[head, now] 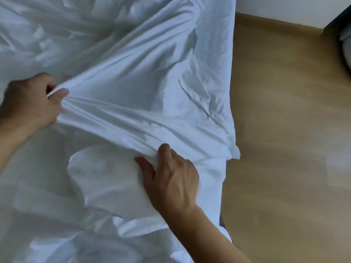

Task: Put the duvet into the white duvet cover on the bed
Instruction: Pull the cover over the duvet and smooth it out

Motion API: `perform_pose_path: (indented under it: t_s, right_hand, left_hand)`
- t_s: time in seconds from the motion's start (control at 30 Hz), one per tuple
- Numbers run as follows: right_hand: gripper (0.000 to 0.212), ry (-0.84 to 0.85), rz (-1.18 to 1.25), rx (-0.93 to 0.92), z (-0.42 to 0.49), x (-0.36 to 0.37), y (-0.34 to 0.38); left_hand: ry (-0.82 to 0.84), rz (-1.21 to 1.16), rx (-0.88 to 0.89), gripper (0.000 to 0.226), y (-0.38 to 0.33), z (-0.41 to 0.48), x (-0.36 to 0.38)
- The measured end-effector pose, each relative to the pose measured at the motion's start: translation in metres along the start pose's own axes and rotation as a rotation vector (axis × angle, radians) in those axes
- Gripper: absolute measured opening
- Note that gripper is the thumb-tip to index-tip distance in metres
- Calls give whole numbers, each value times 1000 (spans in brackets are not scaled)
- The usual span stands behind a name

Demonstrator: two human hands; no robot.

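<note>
We are pulling the duvet cover [144, 88] open to feed the duvet [106, 179] in.
Our left hand [32, 105] is clamping a bunch of cover at the left, fingers curled tight; our right hand [174, 179] is hooking the cover's near edge, fingertips hidden under cloth. The duvet is lying near us, seemingly mostly outside; tucking corners, spreading and closing are probably remaining. Wood floor [284, 130] showing right.

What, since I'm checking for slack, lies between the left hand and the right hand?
Only a stretched band of white duvet cover, gripped bunched by the left hand and pinched by the right hand, as the head view shows.
</note>
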State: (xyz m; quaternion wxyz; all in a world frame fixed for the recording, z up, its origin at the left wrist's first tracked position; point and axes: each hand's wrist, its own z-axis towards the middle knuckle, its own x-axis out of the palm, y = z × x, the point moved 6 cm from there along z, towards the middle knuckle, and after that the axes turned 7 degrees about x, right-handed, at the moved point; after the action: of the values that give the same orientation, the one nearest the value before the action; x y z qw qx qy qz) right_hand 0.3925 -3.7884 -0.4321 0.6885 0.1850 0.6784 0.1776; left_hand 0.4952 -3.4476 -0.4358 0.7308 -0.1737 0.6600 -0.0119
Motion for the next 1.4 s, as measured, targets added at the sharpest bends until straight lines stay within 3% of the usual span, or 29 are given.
perform_pose_path:
  t_s: [0.2, 0.3, 0.33, 0.4, 0.47, 0.5, 0.57, 0.63, 0.7, 0.77, 0.83, 0.87, 0.9, 1.0, 1.1, 1.2, 1.3, 1.33, 1.4]
  right_hand:
    - [45, 42, -125, -88, -33, -9, 26]
    - [48, 113, -192, -192, -58, -3, 45]
    - [47, 192, -202, -218, -73, 3, 51]
    - [46, 413, -210, -226, -106, 13, 56]
    - [40, 552, -197, -185, -120, 14, 50]
    - [35, 610, -145, -157, -119, 11, 46]
    - [36, 671, 16, -116, -110, 1, 38]
    - [42, 485, 35, -127, -92, -11, 34]
    - [56, 272, -88, -14, -69, -27, 22]
    - [53, 344, -172, 200, -54, -22, 2]
    - [28, 511, -142, 274, -56, -4, -4]
    - [19, 543, -124, 232, -62, 3, 2]
    - [15, 558, -119, 175, -70, 7, 11]
    - [13, 639, -98, 29, -93, 2, 32]
    - [21, 727, -71, 8, -103, -14, 27]
    - [27, 764, 2, 29, -100, -24, 32]
    - [30, 503, 54, 100, -78, -30, 37]
    - [39, 435, 19, 181, -73, -30, 33]
    - [54, 470, -19, 386, -71, -21, 19]
  left_hand:
    - [123, 163, -48, 15, -60, -9, 3]
    - [72, -73, 135, 35, -134, -26, -2]
    - [171, -154, 179, 42, -157, -38, 4]
    - [552, -122, 191, 46, -178, -73, 31]
    - [719, -65, 166, 27, -164, -109, 49]
    - [712, -54, 153, 18, -151, -123, 49]
    - [671, 18, 127, 22, -120, -142, 40]
    - [643, 111, 31, 26, -77, -146, 20]
    - [579, 86, -85, 24, -39, -144, -10]
    - [495, -110, -141, 16, -36, -148, -29]
    - [515, -303, -134, 44, -73, -157, -23]
    - [574, -354, -101, 67, -97, -167, -12]
    - [632, -373, -59, 76, -118, -178, -2]
    - [615, -402, -11, 44, -139, -201, 14]
    - [630, -336, 4, 22, -114, -218, 4]
    - [582, -224, -46, 20, -65, -224, -18]
    - [449, -114, -115, 28, -24, -225, -47]
    - [417, -72, -131, 30, -16, -225, -56]
    - [424, 5, -159, 31, -12, -225, -64]
